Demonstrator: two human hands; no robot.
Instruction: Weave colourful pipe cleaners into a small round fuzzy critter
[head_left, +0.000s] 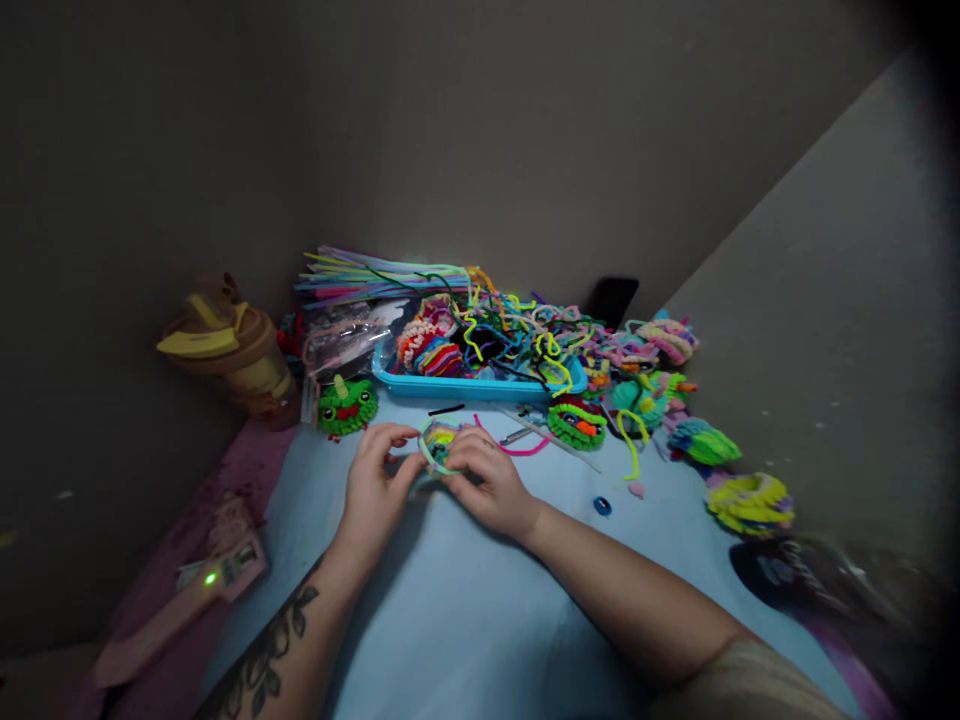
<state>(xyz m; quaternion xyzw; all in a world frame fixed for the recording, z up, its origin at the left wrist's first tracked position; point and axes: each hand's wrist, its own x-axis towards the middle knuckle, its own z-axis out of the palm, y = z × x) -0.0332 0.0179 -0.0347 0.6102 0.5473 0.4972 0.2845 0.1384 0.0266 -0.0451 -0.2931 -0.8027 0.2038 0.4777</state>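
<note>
Both my hands meet over the light blue table [465,600]. My left hand [375,490] and my right hand [487,480] pinch a small multicoloured pipe-cleaner piece [439,445] between them, fingers closed on its edges. A light green pipe cleaner loops round it. A pink pipe cleaner [521,450] lies just right of my right hand. My left forearm carries a dark tattoo.
A blue tray [480,388] piled with pipe cleaners sits behind my hands. A green frog-like figure [346,405], several finished fuzzy pieces [750,500] at right, a yellow-brown bottle [232,350], a glue gun [180,600] at left, a blue bead [602,505].
</note>
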